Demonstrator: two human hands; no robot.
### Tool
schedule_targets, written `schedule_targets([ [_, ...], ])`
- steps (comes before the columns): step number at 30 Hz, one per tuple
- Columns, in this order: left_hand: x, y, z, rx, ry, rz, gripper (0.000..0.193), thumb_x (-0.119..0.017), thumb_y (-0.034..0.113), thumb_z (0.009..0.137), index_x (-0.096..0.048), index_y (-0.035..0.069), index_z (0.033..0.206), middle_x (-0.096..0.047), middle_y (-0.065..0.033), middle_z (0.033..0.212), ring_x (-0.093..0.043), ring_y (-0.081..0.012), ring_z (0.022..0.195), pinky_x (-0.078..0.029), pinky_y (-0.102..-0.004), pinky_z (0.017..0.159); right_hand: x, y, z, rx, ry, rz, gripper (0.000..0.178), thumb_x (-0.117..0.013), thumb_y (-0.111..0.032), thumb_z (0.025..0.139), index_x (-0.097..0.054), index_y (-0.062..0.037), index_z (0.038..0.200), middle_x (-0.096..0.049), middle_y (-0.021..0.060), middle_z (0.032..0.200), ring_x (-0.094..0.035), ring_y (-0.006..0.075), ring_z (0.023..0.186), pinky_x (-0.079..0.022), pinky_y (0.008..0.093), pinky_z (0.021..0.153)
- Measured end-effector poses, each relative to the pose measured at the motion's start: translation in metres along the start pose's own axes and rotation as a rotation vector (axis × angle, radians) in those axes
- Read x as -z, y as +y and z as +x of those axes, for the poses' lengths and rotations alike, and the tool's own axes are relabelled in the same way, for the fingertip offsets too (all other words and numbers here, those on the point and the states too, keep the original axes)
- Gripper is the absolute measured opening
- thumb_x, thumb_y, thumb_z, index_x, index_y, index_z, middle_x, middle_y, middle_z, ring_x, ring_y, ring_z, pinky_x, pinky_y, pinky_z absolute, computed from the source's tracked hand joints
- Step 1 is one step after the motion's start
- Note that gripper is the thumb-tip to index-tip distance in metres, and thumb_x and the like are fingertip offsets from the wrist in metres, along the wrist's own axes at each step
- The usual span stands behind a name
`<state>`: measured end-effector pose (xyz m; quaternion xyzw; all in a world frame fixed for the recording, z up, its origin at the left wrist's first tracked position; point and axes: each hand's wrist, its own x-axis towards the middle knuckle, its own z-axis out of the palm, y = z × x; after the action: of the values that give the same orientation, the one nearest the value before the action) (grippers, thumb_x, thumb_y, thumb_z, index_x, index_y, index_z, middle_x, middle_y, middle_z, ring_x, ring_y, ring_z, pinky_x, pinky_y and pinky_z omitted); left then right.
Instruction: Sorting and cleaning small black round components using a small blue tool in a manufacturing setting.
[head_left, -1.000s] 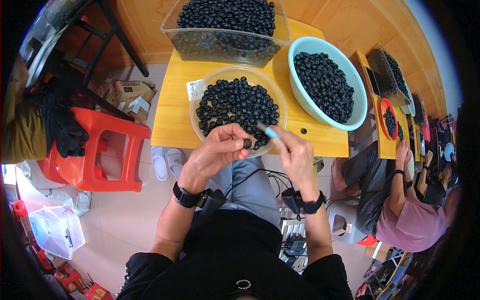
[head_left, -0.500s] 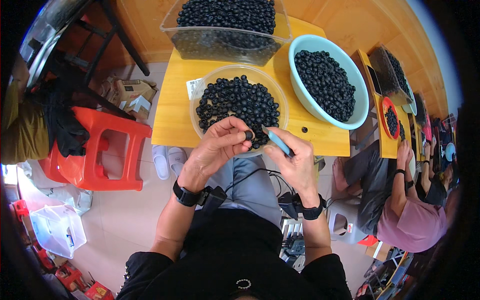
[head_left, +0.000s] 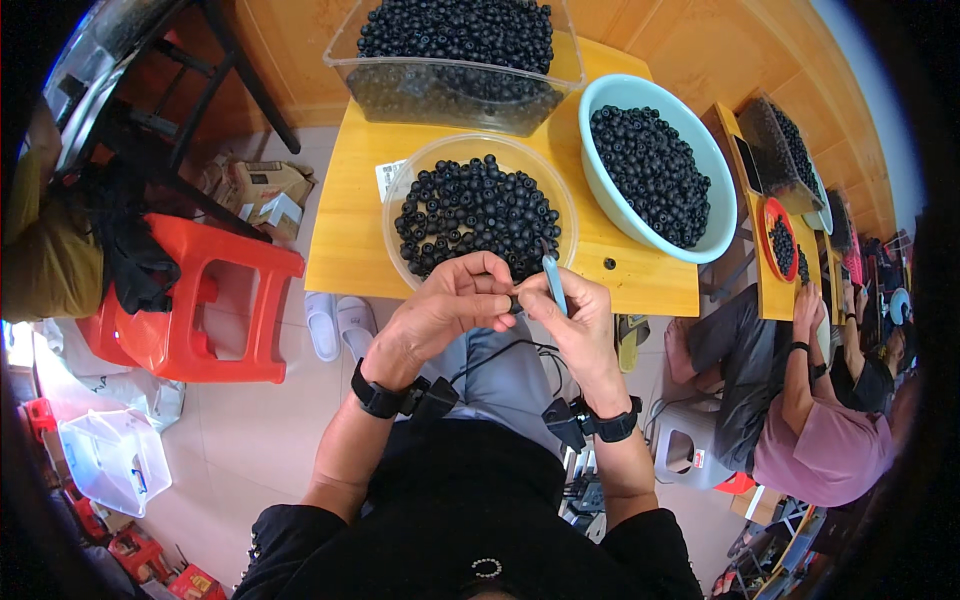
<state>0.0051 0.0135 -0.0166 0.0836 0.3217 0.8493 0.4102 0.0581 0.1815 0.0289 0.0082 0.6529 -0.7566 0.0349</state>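
Note:
Just in front of the round clear bowl (head_left: 393, 262), my two hands meet at their fingertips. My left hand (head_left: 455, 305) pinches a small black bead-like part (head_left: 516, 303), mostly hidden by the fingers. In my right hand (head_left: 580, 325) is a slim blue-handled knife (head_left: 555, 285), its narrow dark tip pointing up and away from me. The right thumb and fingertips also touch the black part. Inside the bowl lie many similar round black parts (head_left: 478, 205), some showing a hole.
Behind the bowl stands a clear rectangular bin (head_left: 450, 95) full of black parts. A light blue basin (head_left: 720, 215) with more sits right. One loose part (head_left: 610, 263) lies on the yellow table (head_left: 650, 290). A red stool (head_left: 225, 310) stands left; a co-worker (head_left: 820, 430) sits right.
My right hand has moved slightly left and down, bringing its fingertips to the black part. The knife has swung from leaning left to nearly upright. My left fingers now cover more of the part.

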Motion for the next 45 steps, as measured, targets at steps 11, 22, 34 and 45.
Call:
schedule_targets([
  [11,-0.008,0.006,0.002,-0.107,0.236,0.272,0.02,-0.062,0.004,0.08,-0.054,0.006,0.098,-0.061,-0.0055,0.095,-0.06,-0.0115,0.077,-0.05,-0.0233,0.07,0.046,-0.015,0.015,0.106,0.198,-0.659,0.02,-0.071,-0.012,0.073,-0.065,-0.0009,0.088,-0.058,0.0006,0.068,-0.051,0.0058,0.062,-0.042,0.0222,0.057],
  [22,0.001,0.009,-0.005,-0.247,0.446,0.464,0.011,-0.061,0.007,0.083,-0.056,0.005,0.093,-0.06,-0.0045,0.089,-0.059,-0.0117,0.074,-0.049,-0.0247,0.07,0.091,-0.024,0.037,0.452,0.393,-1.018,0.017,-0.069,-0.008,0.072,-0.066,-0.0017,0.088,-0.062,0.0139,0.075,-0.06,0.0237,0.066,-0.046,0.0322,0.063],
  [34,0.005,0.008,-0.008,-0.25,0.45,0.452,0.012,-0.061,0.008,0.084,-0.055,0.004,0.093,-0.061,-0.0059,0.09,-0.059,-0.012,0.075,-0.049,-0.0245,0.07,0.035,0.017,0.051,0.198,0.109,-1.216,0.014,-0.067,-0.007,0.071,-0.066,-0.0044,0.084,-0.061,0.0137,0.08,-0.06,0.0354,0.077,-0.047,0.044,0.067],
  [45,0.006,0.008,-0.007,-0.254,0.434,0.422,0.01,-0.061,0.007,0.084,-0.056,0.005,0.092,-0.062,-0.0056,0.089,-0.06,-0.0115,0.075,-0.049,-0.0244,0.071,0.021,0.029,0.056,0.183,0.105,-1.261,0.018,-0.066,-0.005,0.068,-0.062,-0.0022,0.085,-0.061,0.0142,0.082,-0.061,0.0358,0.076,-0.048,0.0426,0.066],
])
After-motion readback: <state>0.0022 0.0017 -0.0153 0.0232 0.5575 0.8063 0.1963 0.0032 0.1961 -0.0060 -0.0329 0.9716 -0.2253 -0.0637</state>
